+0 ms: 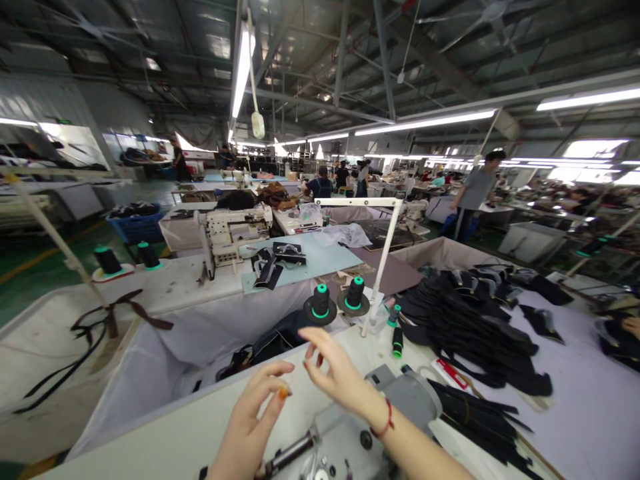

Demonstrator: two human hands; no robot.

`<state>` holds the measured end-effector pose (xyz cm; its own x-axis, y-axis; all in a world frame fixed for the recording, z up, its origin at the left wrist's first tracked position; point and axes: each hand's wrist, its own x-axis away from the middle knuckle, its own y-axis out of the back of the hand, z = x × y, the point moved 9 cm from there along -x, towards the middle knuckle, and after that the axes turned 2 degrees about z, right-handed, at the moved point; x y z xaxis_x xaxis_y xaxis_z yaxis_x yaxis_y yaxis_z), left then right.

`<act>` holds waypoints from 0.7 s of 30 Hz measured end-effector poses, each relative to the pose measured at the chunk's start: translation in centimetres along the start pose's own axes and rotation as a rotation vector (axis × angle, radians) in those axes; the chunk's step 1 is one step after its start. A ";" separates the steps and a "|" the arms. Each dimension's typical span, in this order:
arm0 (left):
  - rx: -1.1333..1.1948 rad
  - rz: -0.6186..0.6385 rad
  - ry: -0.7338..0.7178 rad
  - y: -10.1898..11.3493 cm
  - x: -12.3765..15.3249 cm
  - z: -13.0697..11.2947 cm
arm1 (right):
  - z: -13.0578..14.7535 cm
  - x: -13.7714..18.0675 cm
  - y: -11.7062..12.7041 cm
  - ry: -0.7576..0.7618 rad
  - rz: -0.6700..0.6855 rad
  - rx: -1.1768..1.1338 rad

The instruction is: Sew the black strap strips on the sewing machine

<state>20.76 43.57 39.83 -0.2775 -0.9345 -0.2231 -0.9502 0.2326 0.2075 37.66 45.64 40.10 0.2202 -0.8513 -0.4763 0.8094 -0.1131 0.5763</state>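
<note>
My left hand (253,417) is raised over the front of a sewing machine (345,437), its fingers loosely bent and apart, with an orange mark at the thumb tip. My right hand (334,368), a red cord on its wrist, hovers just beside it with curved, parted fingers. A small gap separates the two hands, and nothing shows in either one. Behind the right hand stand two black thread cones (321,303) on dark round holders. Smaller black spools (397,341) with green ends are on the table to its right.
Stacked black cut pieces (465,327) cover part of the right-hand table. Black strips (475,417) lie beside the machine. A white thread stand (387,247) rises ahead. Beyond a cloth-lined bin (150,353) is another sewing machine (235,233). A person (475,190) stands at the right.
</note>
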 end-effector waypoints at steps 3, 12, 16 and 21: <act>-0.110 0.049 -0.113 -1.3 2.2 -1.7 | 5.9 4.7 -0.1 0.169 -0.021 -0.157; 0.224 0.011 0.044 -3.3 3.0 -2.1 | 8.6 8.2 4.2 0.086 -0.176 -0.107; 0.222 0.029 0.117 -3.8 3.1 -1.8 | 8.4 8.4 5.5 0.040 -0.269 -0.128; 0.204 0.263 0.116 -7.1 3.3 -2.1 | 8.3 8.6 5.2 -0.004 -0.246 -0.195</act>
<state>26.87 38.31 39.68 -0.5094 -0.8572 -0.0748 -0.8605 0.5073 0.0465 39.26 33.53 44.50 0.0030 -0.8127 -0.5827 0.9272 -0.2160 0.3060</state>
